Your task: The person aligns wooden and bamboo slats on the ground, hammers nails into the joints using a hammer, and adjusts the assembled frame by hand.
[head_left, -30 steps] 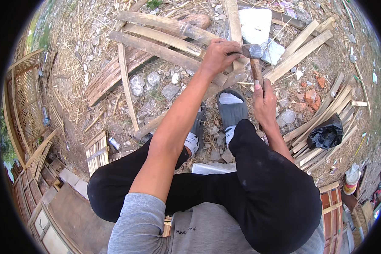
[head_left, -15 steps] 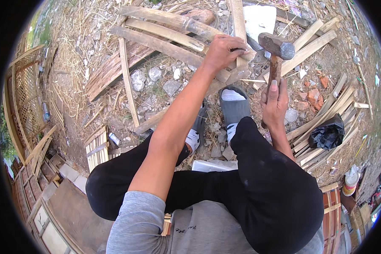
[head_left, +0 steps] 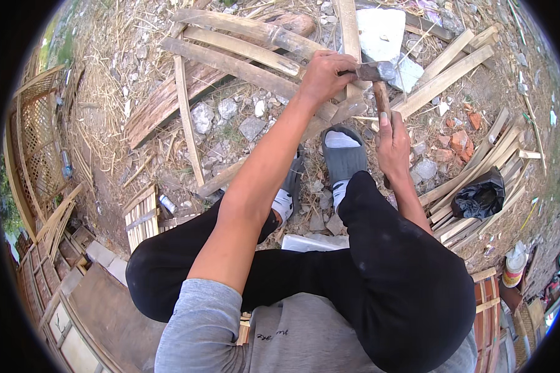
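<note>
My right hand (head_left: 394, 146) is closed round the wooden handle of a hammer (head_left: 381, 98). The hammer's heavy metal head is down at the crossing of the wooden strips, right beside my left fingertips. My left hand (head_left: 327, 76) rests over that crossing with thumb and fingers pinched together; whatever they pinch is too small or hidden to make out. Beneath it, several long slats (head_left: 233, 67) fan out to the left, and one upright wooden strip (head_left: 350, 28) runs away from me. The joint itself is partly covered by my hand and the hammer head.
A thick weathered plank (head_left: 162, 112) lies under the slats. To the right are two pale boards (head_left: 445, 81), broken bricks (head_left: 462, 144), and a strip pile with a black plastic bag (head_left: 479, 194). A white slab (head_left: 379, 34) lies behind the joint. My sandalled feet are close below.
The hammer has swung down and left, its head going from raised at the right to beside my left fingertips. My right hand moved slightly left with it; my left hand stays put.
</note>
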